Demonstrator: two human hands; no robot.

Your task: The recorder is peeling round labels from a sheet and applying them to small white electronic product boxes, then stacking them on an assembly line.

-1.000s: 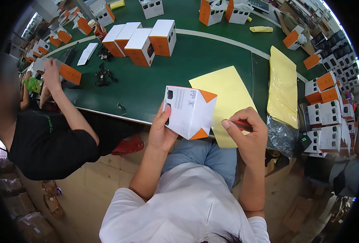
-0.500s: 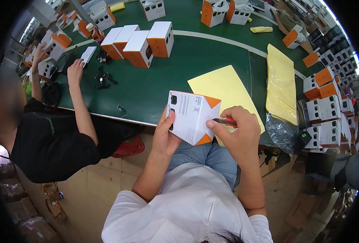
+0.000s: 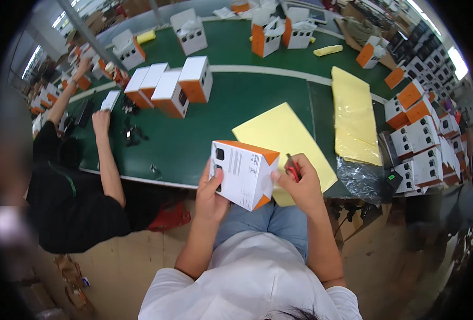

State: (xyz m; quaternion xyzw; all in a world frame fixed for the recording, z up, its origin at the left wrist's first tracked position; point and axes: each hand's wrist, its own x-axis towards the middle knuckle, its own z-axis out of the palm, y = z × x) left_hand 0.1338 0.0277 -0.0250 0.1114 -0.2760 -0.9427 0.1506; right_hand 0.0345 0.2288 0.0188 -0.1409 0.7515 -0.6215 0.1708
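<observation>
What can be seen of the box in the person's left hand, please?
The box looks like cardboard: white, with an orange side and orange triangular corners at its right end, which looks closed. Its large face bears dark device pictures and small print. It is held tilted in front of the person. The left hand grips its left end; whether the right hand touches it is unclear.

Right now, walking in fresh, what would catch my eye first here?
First, the white-and-orange box in the left hand, with the right hand close beside it, holding a small red-and-black tool. Then the bright yellow sheet just behind them on the green table, and four boxes standing together farther off to the left.
</observation>
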